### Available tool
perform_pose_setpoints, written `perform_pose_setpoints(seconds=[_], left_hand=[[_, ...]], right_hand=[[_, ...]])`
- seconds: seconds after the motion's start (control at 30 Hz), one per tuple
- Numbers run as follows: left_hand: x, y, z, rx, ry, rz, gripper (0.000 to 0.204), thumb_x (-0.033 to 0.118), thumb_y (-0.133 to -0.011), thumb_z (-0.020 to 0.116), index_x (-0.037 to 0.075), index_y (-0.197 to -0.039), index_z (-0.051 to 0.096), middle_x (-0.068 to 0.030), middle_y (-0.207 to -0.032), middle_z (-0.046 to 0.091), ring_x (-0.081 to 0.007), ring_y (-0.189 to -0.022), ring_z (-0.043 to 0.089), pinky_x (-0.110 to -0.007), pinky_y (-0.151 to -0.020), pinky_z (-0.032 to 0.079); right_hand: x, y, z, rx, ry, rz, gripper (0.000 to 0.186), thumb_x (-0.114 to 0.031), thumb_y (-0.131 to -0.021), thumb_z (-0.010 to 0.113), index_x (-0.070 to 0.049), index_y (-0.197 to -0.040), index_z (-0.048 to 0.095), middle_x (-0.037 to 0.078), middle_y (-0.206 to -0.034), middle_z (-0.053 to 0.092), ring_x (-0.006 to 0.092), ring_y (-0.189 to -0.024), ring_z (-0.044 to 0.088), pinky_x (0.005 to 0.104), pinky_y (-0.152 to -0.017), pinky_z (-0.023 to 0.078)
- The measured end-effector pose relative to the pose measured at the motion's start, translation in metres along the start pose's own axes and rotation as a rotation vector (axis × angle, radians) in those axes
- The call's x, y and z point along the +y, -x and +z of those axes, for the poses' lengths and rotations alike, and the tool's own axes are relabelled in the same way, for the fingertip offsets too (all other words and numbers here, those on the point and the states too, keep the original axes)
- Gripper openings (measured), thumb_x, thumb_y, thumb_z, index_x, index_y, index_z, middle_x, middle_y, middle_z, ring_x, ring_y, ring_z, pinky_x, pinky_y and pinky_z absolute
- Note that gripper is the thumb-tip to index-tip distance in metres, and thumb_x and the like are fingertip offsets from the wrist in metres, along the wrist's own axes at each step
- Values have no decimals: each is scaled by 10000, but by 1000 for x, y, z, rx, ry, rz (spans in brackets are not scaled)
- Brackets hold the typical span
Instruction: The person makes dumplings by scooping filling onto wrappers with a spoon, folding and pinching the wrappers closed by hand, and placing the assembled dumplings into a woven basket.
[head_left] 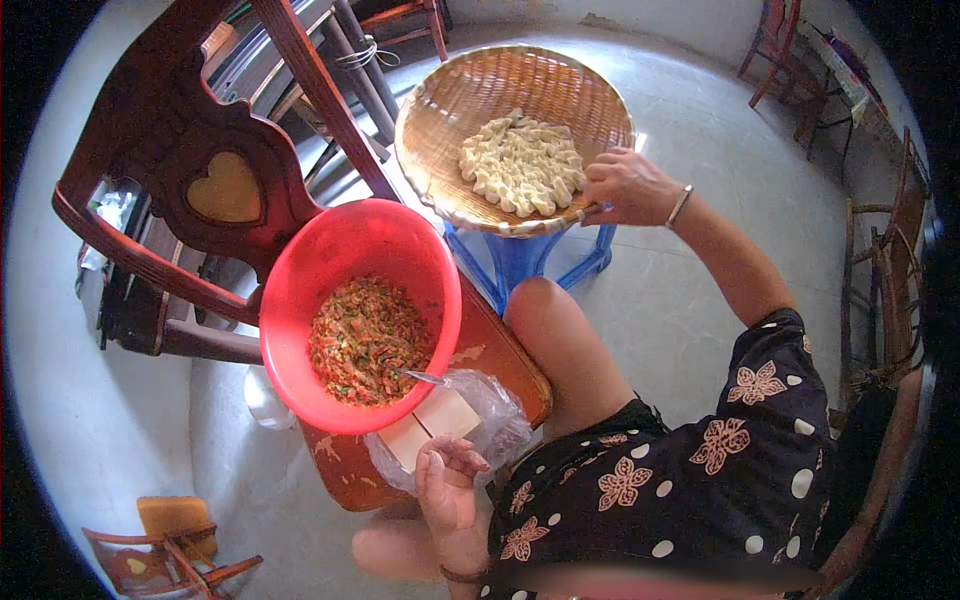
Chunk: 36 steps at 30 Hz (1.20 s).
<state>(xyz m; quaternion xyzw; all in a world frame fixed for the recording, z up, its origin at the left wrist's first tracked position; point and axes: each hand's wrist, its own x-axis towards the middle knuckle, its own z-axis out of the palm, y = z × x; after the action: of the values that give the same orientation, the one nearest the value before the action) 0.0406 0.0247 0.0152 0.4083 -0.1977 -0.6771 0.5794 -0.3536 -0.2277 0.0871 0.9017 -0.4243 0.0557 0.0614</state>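
My right hand (632, 187) reaches over the right rim of a round woven bamboo tray (440, 110), its fingers curled together beside the dumplings; whatever they hold is hidden. A cluster of pale, pleated dumplings (522, 165) lies on the tray. My left hand (452, 492) is raised palm up near the wrappers, fingers loosely bent and apart, with nothing seen in it. Square dough wrappers (445, 415) lie in two stacks on a clear plastic bag (505, 420). Left of them, a red basin (290, 330) contains chopped filling (365, 340), with a metal utensil handle (420, 377) sticking out.
The basin and bag rest on the seat of a carved wooden chair (340, 470). A blue plastic stool (520, 258) supports the tray. A small wooden chair (175, 545) stands at lower left, and more wooden chairs (890, 260) line the right side.
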Motion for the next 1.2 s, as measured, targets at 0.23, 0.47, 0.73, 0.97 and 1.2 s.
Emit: perform_pose_setpoints(seconds=[0.23,0.47,0.73,0.97,1.2], left_hand=[[6,11,0,31,23,20,302,295,-1006,466,42,-1141,561,-137,-1001,632,-251,-787,620,-390,-719,538],[2,6,-10,36,12,18,318,303,-1008,464,45,-1164,565,-132,-999,635,-256,-787,621,-390,-717,535],[12,12,-18,99,46,65,307,313,-1003,486,52,-1145,561,-129,-994,634,-259,-777,621,-395,-709,538],[7,-1,-20,67,79,57,330,309,-1005,474,21,-1144,557,-134,-988,648,-268,-791,632,-408,-713,539],[16,0,-23,50,63,103,308,291,-1012,453,28,-1136,556,-126,-995,646,-256,-808,627,-408,-719,541]], right_hand=[[-55,-41,14,65,93,36,278,-403,-848,645,-129,-799,659,55,-802,637,227,-824,659,364,-752,524],[-93,-84,20,-34,-2,226,366,-464,-846,638,-109,-938,639,74,-891,655,243,-872,666,379,-758,525],[-24,-9,-31,163,-10,134,521,-496,-673,791,-106,-999,677,69,-959,649,240,-1023,593,396,-957,404],[-27,18,-5,102,-20,204,377,-463,-787,718,-95,-808,641,73,-829,646,262,-887,653,396,-819,497],[-51,-27,32,288,-58,128,363,-450,-793,715,-112,-755,590,62,-763,617,251,-761,653,395,-630,529]])
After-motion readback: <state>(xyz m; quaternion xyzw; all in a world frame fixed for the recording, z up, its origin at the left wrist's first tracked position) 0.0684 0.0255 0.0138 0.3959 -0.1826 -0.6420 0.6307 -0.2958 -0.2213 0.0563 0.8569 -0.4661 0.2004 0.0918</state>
